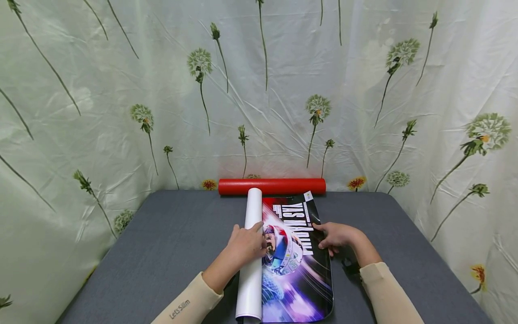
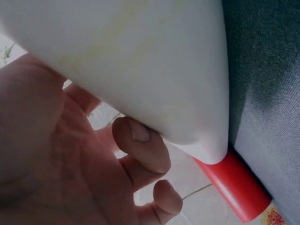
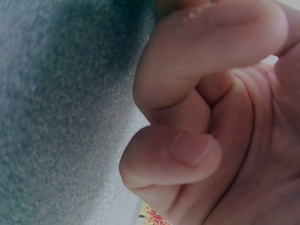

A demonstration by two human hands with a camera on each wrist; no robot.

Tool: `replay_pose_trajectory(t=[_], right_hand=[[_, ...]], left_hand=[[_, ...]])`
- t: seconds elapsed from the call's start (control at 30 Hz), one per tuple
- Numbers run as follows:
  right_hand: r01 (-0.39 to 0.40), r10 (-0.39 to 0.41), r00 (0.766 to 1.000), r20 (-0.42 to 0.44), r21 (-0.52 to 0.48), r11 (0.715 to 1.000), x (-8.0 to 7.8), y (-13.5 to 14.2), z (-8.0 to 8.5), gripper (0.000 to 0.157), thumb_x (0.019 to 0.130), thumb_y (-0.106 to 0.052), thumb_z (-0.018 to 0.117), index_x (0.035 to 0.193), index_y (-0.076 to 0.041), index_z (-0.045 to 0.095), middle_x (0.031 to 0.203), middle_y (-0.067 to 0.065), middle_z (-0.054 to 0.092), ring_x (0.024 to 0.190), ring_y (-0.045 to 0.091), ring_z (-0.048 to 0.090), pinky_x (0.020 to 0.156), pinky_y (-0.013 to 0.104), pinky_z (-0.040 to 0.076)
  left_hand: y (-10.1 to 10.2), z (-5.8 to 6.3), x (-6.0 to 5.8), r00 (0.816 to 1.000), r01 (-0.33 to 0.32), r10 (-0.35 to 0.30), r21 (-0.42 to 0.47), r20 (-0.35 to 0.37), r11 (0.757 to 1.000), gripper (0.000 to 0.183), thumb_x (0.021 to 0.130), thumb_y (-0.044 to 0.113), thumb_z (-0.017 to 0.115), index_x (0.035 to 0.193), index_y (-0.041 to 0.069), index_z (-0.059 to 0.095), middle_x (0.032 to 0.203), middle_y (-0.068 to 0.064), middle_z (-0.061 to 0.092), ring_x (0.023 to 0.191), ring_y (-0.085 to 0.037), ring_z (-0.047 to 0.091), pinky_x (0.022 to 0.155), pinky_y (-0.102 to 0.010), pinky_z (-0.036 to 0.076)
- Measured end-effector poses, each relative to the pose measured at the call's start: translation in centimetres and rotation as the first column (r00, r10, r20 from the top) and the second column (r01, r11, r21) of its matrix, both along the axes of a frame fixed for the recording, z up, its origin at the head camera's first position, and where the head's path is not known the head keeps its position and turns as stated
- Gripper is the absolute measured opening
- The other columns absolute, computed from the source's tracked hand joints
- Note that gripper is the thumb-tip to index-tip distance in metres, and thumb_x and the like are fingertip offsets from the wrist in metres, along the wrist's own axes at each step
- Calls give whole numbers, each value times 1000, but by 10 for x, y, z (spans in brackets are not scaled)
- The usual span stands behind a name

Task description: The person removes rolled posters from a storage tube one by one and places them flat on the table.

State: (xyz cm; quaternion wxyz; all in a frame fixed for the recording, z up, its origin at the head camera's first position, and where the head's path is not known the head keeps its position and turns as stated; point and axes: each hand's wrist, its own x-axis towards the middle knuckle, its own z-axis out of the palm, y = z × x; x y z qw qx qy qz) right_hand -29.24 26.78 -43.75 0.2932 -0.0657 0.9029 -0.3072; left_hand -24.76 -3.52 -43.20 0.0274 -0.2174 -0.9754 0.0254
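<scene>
A partly rolled glossy poster (image 1: 289, 279) lies on the table, its printed side up, showing a racing helmet and large white lettering. Its left part forms a white roll (image 1: 250, 283). My left hand (image 1: 244, 245) lies across the middle of this roll, fingertips reaching to its right side. In the left wrist view, loosely bent fingers (image 2: 143, 145) touch the white roll (image 2: 154, 79). My right hand (image 1: 337, 236) touches the poster's right edge with its foremost fingertips; the other fingers curl beside it. The right wrist view shows bent fingers (image 3: 173, 154) near the cloth, but no poster.
A red tube (image 1: 271, 186) lies crosswise at the table's back edge, close behind the poster. Grey cloth covers the table (image 1: 178, 252). A pale curtain (image 1: 170, 90) with printed dandelions hangs behind and at both sides.
</scene>
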Motion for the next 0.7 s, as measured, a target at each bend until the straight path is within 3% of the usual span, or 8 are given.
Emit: replay_pose_trajectory(t=[0.3,0.53,0.7], right_hand=[[-4,4,1000,-12,13,1000,1,2,-1,81,97,-5,74,166,-3,31,80,13,67,49,12,57,52,24,45],[3,-3,1000,-6,12,1000,0,4,-1,81,97,-4,73,166,-4,31,83,13,68,49,12,57,52,23,45],[-6,6,1000,-17,11,1000,-1,5,-1,81,97,-4,72,166,-4,30,80,13,68,49,11,57,52,23,45]], left_hand=[[0,2,0,998,-46,45,7,46,999,22,86,49,86,100,32,84,153,-4,59,75,-22,60,78,-37,35],[-2,2,1,1000,-23,22,14,13,1000,13,89,40,83,98,31,86,155,-1,61,73,-24,66,72,-36,32],[-4,2,1,1000,-16,16,14,-5,1000,12,87,41,85,90,30,82,145,-2,64,67,-23,62,71,-36,30]])
